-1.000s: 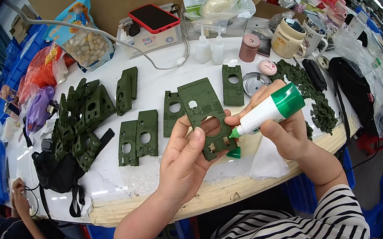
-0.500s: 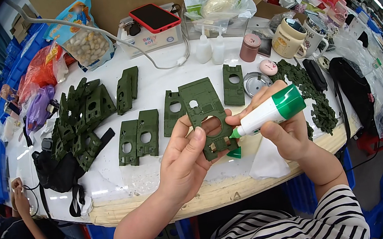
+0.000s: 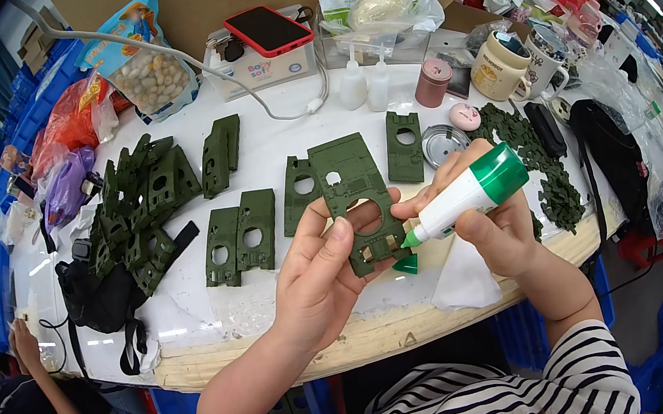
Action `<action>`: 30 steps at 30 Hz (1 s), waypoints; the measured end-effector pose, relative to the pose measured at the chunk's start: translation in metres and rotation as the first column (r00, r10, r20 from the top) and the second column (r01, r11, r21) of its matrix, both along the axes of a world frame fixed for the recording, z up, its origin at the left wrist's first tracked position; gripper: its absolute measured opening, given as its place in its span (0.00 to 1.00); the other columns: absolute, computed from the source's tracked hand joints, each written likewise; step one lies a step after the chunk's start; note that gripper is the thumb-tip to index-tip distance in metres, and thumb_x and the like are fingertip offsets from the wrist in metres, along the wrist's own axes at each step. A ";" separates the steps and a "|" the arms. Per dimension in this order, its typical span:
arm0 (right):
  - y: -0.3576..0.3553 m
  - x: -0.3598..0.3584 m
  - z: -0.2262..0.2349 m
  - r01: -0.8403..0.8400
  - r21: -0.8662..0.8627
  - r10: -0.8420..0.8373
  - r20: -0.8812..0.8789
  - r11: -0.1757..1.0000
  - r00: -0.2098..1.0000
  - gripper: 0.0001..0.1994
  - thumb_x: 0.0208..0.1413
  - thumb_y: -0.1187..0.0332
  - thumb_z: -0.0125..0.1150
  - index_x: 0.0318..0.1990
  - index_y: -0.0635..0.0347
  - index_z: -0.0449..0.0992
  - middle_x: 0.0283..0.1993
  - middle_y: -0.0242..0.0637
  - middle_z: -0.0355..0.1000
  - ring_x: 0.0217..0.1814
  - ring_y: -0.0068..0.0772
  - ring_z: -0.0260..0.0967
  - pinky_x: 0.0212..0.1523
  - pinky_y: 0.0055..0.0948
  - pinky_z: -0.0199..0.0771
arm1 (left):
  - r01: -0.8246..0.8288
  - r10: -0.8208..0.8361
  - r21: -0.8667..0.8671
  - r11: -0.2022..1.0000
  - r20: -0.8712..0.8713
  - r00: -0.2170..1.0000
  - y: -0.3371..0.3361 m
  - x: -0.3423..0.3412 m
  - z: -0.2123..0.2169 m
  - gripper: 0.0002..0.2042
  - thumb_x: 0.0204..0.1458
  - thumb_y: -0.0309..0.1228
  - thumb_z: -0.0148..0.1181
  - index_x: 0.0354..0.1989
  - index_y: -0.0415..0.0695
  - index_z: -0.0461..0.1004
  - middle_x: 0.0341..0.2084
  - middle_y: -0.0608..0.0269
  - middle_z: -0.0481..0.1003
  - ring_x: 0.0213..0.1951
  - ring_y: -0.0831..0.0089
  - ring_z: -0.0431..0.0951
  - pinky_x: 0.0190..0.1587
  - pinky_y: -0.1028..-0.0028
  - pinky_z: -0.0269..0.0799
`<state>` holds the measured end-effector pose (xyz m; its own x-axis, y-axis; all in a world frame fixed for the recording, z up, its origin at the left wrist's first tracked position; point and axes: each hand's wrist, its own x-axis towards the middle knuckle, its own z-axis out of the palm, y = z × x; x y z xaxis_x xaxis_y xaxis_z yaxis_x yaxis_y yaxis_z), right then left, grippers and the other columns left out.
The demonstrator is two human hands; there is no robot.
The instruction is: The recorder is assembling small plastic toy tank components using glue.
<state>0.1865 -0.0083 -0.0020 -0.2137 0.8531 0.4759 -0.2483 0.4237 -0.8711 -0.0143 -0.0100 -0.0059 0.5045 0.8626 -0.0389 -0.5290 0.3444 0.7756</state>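
Observation:
My left hand [image 3: 309,287] is closed on a dark green plastic model tank hull plate [image 3: 349,168], thumb on its left edge. It is held tilted up above the table's near edge, its large round hole and small rectangular opening showing. In my right hand [image 3: 501,240] is a white glue bottle [image 3: 453,204] with a green base, lying nearly sideways. Its green nozzle points left, with the tip at the plate's lower right edge by the small opening; whether they touch I cannot tell. Below the nozzle, a small green piece [image 3: 407,265] rests on the table, partly hidden.
Similar green plates [image 3: 254,234] lie to the left and behind, beside a larger pile [image 3: 142,192]. Many small green parts [image 3: 556,186] are heaped at right. White squeeze bottles [image 3: 352,86], a pink tin [image 3: 434,82] and mugs [image 3: 498,69] stand behind. White tissue [image 3: 462,277] lies near the front edge.
The bottle and its nozzle tip have shifted slightly down along the plate's lower right edge. My left hand and the plate hold almost still.

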 end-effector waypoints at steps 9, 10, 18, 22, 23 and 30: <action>-0.001 -0.001 0.002 0.013 0.012 -0.013 0.017 1.000 1.000 0.20 0.59 0.56 0.59 0.42 0.69 0.68 0.36 0.42 0.70 0.39 0.36 0.74 0.49 0.42 0.78 | -0.005 0.005 0.000 1.000 -0.008 1.000 -0.001 0.000 0.001 0.19 0.66 0.39 0.38 0.63 0.48 0.54 0.60 0.49 0.63 0.57 0.65 0.71 0.55 0.65 0.73; -0.002 0.000 0.002 0.015 0.015 -0.016 0.027 1.000 1.000 0.20 0.59 0.56 0.59 0.42 0.70 0.68 0.36 0.42 0.70 0.40 0.36 0.74 0.49 0.41 0.78 | -0.005 0.005 0.002 1.000 -0.007 1.000 -0.001 0.001 0.001 0.19 0.66 0.39 0.38 0.63 0.48 0.54 0.60 0.49 0.63 0.57 0.65 0.71 0.54 0.65 0.73; -0.001 0.000 0.003 0.029 -0.011 -0.028 0.016 1.000 0.999 0.21 0.60 0.54 0.56 0.43 0.67 0.65 0.35 0.41 0.69 0.40 0.38 0.76 0.46 0.38 0.78 | 0.001 -0.001 0.017 1.000 0.002 1.000 0.000 0.000 0.001 0.19 0.66 0.39 0.37 0.63 0.47 0.53 0.60 0.46 0.62 0.57 0.63 0.70 0.55 0.63 0.72; 0.003 0.012 0.010 -0.011 -0.127 0.004 -0.057 0.992 0.998 0.21 0.62 0.51 0.51 0.42 0.64 0.61 0.35 0.40 0.67 0.40 0.42 0.77 0.45 0.39 0.79 | -0.030 0.029 0.069 0.997 0.015 0.999 0.002 0.000 0.002 0.21 0.66 0.39 0.38 0.63 0.43 0.52 0.60 0.43 0.61 0.58 0.59 0.69 0.58 0.59 0.71; 0.006 0.018 0.011 -0.030 -0.136 0.020 -0.072 0.990 0.997 0.22 0.62 0.50 0.49 0.42 0.63 0.60 0.36 0.40 0.66 0.40 0.40 0.76 0.45 0.39 0.79 | -0.046 0.045 0.084 0.995 0.013 0.999 0.004 0.000 0.002 0.21 0.66 0.39 0.38 0.63 0.42 0.52 0.60 0.42 0.61 0.59 0.58 0.69 0.59 0.57 0.70; -0.016 0.052 -0.018 0.203 0.191 -0.213 0.034 0.960 0.976 0.23 0.58 0.56 0.60 0.48 0.67 0.64 0.41 0.43 0.69 0.36 0.34 0.74 0.42 0.32 0.74 | -0.071 0.071 0.148 0.986 0.005 0.997 0.015 -0.005 0.001 0.22 0.66 0.39 0.38 0.63 0.39 0.52 0.59 0.39 0.62 0.58 0.56 0.69 0.58 0.57 0.71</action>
